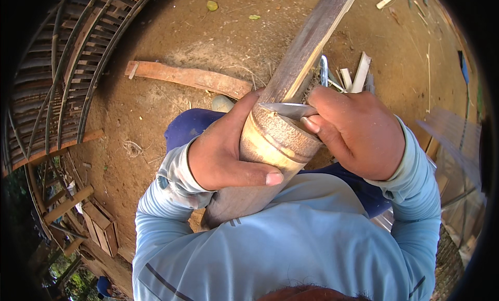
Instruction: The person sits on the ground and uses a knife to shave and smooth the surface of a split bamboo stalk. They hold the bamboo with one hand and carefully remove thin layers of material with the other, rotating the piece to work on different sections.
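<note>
A thick bamboo section (280, 142) leans tilted across my lap, its pale scraped end away from me. My left hand (223, 153) is wrapped round its left side, the thumb lying across the near face. In my right hand (361, 132), fingers closed, is a knife (291, 111), whose metal blade lies across the bamboo's far rim. The knife's handle is hidden by the fingers. Just beyond the rim, a long weathered wooden plank (306, 49) slants away; whether the bamboo touches it I cannot tell.
A flat reddish wood strip (189, 78) lies on the dirt ground (234, 36). Pale wood offcuts (360, 72) lie beyond my right hand, near a shiny curved piece (324, 70). At the left stands a slatted bamboo structure (67, 72), with a wooden box (100, 225) below it.
</note>
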`<action>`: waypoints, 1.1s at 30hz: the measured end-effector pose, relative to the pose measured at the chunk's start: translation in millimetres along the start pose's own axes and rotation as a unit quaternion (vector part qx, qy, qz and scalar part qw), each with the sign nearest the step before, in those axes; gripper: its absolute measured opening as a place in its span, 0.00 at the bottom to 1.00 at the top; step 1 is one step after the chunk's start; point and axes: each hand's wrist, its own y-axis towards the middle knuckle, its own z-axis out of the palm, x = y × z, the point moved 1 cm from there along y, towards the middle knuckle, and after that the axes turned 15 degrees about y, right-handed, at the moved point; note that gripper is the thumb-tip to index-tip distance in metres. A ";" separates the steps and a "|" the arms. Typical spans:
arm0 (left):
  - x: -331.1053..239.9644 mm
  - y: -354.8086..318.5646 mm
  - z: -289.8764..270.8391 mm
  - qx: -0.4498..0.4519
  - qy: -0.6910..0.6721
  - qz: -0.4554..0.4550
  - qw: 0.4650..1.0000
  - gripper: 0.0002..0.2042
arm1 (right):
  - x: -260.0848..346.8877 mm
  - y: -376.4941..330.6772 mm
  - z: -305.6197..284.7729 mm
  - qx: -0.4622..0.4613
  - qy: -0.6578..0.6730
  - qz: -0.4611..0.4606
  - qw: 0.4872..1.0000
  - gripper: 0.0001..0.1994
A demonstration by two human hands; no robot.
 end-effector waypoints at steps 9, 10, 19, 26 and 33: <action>7.0 -1.4 -4.6 -0.020 0.058 -0.001 0.998 0.58 | -9.5 0.4 0.4 -0.164 -0.012 -0.023 0.986 0.12; 6.7 -1.7 -5.8 -0.025 0.070 0.002 0.997 0.59 | -10.0 2.0 -0.3 -0.181 -0.023 -0.032 0.983 0.12; -8.3 8.1 -4.7 -0.276 0.191 0.202 0.920 0.32 | -14.2 15.8 -0.8 -0.240 -0.031 -0.072 0.967 0.09; -14.1 3.9 -1.6 -0.335 0.260 0.173 0.889 0.08 | -14.9 20.1 3.5 -0.250 -0.043 -0.100 0.962 0.09; 6.6 1.3 -7.3 -0.396 0.103 0.131 0.903 0.12 | -13.8 23.0 -1.5 -0.247 -0.082 -0.095 0.961 0.10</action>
